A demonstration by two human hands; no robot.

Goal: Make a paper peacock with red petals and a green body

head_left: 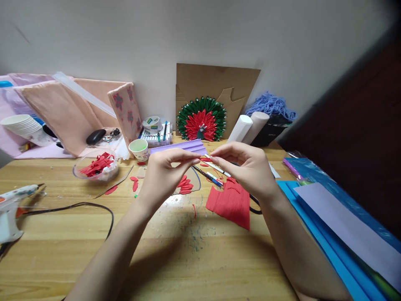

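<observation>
My left hand (pixel 167 169) and my right hand (pixel 246 165) meet over the middle of the table. Between their pinched fingertips is a small red paper strip (pixel 205 159), each hand gripping an end. A small white tip (pixel 207 156) shows beside the right fingertips; what it belongs to is unclear. Below the right hand lies a red crepe paper sheet (pixel 230 205), with pens (pixel 213 179) just behind it. Partly hidden by the left hand, a cardboard piece (pixel 196 184) with a curved blue outline carries red paper petals (pixel 184 185).
A hot glue gun (pixel 12 213) lies at left with its black cord (pixel 78 205) looping inward. Nearby stand a bowl (pixel 77 172) of red scraps and a paper cup (pixel 138 150). A green-and-red peacock craft (pixel 202 121) leans at the back. Blue sheets (pixel 300 209) cover the right side.
</observation>
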